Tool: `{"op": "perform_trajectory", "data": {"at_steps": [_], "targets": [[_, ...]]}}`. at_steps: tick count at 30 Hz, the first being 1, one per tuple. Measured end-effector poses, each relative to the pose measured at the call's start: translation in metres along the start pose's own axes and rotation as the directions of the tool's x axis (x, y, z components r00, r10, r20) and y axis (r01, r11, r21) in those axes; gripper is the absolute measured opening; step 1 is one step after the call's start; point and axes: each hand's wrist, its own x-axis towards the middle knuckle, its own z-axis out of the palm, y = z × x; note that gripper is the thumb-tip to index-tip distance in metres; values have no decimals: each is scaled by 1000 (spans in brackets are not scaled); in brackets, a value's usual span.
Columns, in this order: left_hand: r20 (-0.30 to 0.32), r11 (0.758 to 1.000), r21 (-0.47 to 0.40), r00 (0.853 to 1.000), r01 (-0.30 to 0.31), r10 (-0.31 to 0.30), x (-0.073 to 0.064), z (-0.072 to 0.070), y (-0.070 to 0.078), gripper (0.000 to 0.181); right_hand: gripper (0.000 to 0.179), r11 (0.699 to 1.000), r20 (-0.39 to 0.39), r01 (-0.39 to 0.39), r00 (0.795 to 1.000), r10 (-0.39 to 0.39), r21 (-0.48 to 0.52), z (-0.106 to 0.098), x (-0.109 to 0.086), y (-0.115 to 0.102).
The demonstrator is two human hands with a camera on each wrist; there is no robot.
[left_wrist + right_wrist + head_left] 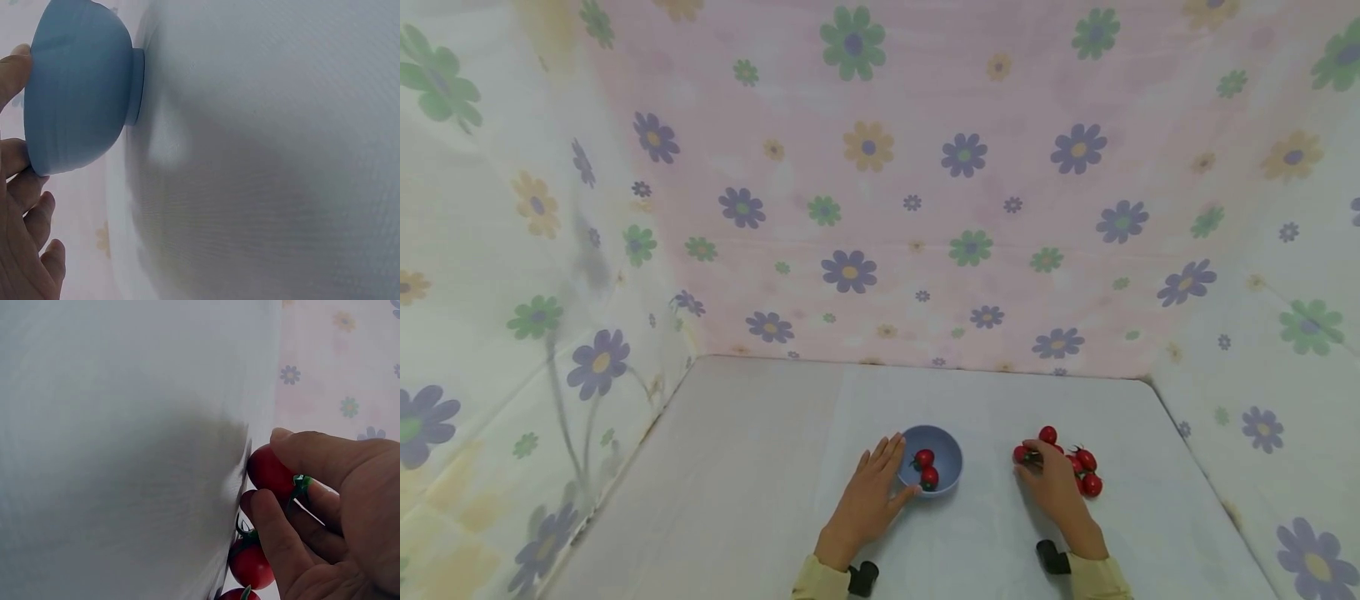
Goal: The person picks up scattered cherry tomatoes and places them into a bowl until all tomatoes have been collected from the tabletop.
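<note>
A blue bowl (pixel 953 457) stands upright on the white table, with two red cherry tomatoes (pixel 928 477) in it. My left hand (pixel 867 500) rests at its left side, fingers mostly straight; in the left wrist view, fingers and thumb touch the rim of the bowl (pixel 78 94). To the right, my right hand (pixel 1054 492) pinches a cherry tomato (pixel 270 470) with a green stem between thumb and fingers, low by the table surface. Several more cherry tomatoes (pixel 1092 485) lie around and partly behind this hand. One whole cherry tomato (pixel 251 565) shows below the fingers in the right wrist view.
The white table (pixel 760 467) is bounded by a pink flowered cloth wall (pixel 910 325) at the back. Pale flowered cloth walls stand along the left (pixel 497 358) and right (pixel 1262 375) sides. Between the bowl and the tomato group lies bare table.
</note>
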Motion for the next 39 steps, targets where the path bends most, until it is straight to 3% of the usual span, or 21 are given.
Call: {"op": "perform_trajectory", "data": {"at_steps": [18,29,39], "targets": [[-1,1000,-1,1000,-4,4,0,0,2,77,39,999,-14,24,1000,-23,36,-2,2,4],[5,1000,-3,1000,-6,6,0,0,1,77,40,998,-29,0,1000,2,61,-4,-1,-3],[-8,1000,2,1000,-23,23,0,-1,1,77,40,989,-43,55,998,-49,138,-3,-5,-6]]}}
